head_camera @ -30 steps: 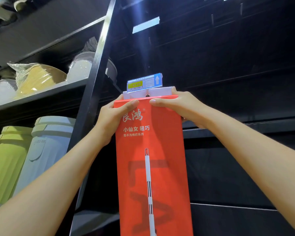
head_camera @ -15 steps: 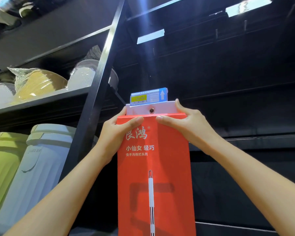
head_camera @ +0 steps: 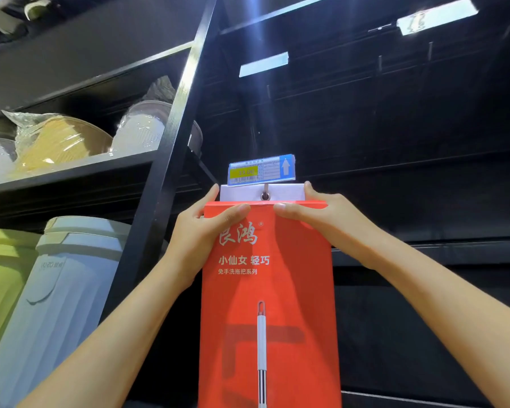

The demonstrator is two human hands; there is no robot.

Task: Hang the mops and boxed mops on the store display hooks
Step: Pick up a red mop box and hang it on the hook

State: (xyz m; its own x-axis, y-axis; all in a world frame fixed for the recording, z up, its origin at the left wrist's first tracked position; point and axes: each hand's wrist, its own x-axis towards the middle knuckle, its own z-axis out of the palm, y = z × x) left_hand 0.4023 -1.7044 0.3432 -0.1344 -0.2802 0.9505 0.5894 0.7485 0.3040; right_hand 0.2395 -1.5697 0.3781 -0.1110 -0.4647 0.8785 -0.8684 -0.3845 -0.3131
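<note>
A tall red boxed mop point(head_camera: 268, 304) with white lettering and a mop picture hangs upright in front of the dark display wall. Its white hang tab point(head_camera: 286, 192) has a hole, and the metal display hook point(head_camera: 265, 195) passes through that hole. Just above the tab sits a blue and yellow price tag point(head_camera: 261, 169) on the hook's end. My left hand point(head_camera: 206, 228) grips the box's top left corner, thumb across the front. My right hand point(head_camera: 321, 219) grips the top right corner in the same way.
A black shelf upright point(head_camera: 165, 160) stands just left of the box. Left of it, shelves carry wrapped bowls point(head_camera: 56, 139) above and a pale blue bin point(head_camera: 62, 304) and green bin point(head_camera: 0, 290) below. More bare hooks point(head_camera: 380, 64) stick out of the dark wall higher up.
The box's tab has slid onto the hook, whose end now shows through the hole. The view has tilted upward, so the box and my hands sit lower in frame.
</note>
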